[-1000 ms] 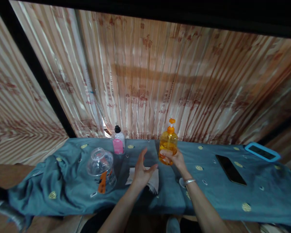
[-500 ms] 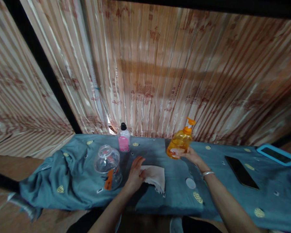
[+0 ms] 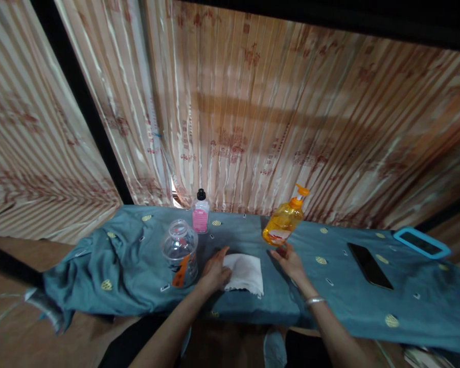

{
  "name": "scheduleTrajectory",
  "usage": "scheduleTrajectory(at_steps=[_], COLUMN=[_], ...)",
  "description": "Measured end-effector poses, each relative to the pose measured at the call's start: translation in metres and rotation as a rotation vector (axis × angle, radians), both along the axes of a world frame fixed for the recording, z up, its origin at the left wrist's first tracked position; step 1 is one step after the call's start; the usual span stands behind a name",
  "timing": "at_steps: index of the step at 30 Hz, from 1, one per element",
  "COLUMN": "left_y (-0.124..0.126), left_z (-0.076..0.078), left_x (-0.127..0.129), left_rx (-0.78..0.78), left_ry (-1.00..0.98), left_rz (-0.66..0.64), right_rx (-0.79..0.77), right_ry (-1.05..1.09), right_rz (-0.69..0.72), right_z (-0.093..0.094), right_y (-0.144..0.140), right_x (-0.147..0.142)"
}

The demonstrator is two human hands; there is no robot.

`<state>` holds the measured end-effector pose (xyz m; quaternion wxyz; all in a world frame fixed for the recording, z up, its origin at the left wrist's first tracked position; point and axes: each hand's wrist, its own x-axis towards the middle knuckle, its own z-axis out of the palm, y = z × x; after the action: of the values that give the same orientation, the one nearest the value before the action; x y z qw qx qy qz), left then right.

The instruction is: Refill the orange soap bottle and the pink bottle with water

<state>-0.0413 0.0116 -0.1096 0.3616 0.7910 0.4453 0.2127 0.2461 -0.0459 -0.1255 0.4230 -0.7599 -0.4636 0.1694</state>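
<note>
Nearest to me, the person's two shoes (image 3: 275, 349) show beneath the edge of the counter (image 3: 138, 301), which is draped in blue-green cloth with yellow pineapple prints. Over it, the left hand (image 3: 214, 272) lies palm down at the left edge of a white cloth (image 3: 245, 273), one finger stretched forward and the thumb spread apart from it. The right hand (image 3: 291, 263), below a silver bracelet (image 3: 315, 301), reaches to the lower end of a pump bottle (image 3: 283, 223) of yellow liquid. Its thumb and forefinger look parted; I can't tell whether the fingers pinch or merely touch the base. The bottle leans to the right, beyond the white cloth, orange pump uppermost.

Left of the left hand stands a clear plastic container (image 3: 181, 255) with an orange label. Well to the right lies a dark phone (image 3: 370, 266). Farther back, a pink-labelled bottle (image 3: 201, 217) stands upright and a blue-framed device (image 3: 421, 243) lies near the far edge. Behind everything hangs a striped curtain (image 3: 230, 117).
</note>
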Motion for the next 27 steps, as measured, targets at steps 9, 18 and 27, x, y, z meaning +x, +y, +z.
scheduleTrajectory(at_steps=[9, 18, 27], left_y=[-0.007, -0.035, -0.031], left_z=[0.0, -0.001, 0.005], left_x=[-0.018, -0.016, -0.021], left_rx=[0.281, 0.272, 0.215], left_ry=[0.054, 0.189, 0.087], left_rz=[0.028, -0.223, -0.214], right_rx=[-0.01, -0.117, -0.071], right_ry=[-0.308, -0.487, -0.355], right_rz=[0.264, 0.391, 0.309], right_z=[-0.007, -0.014, -0.01], right_y=[-0.029, -0.031, -0.024], right_x=[-0.102, -0.113, -0.108])
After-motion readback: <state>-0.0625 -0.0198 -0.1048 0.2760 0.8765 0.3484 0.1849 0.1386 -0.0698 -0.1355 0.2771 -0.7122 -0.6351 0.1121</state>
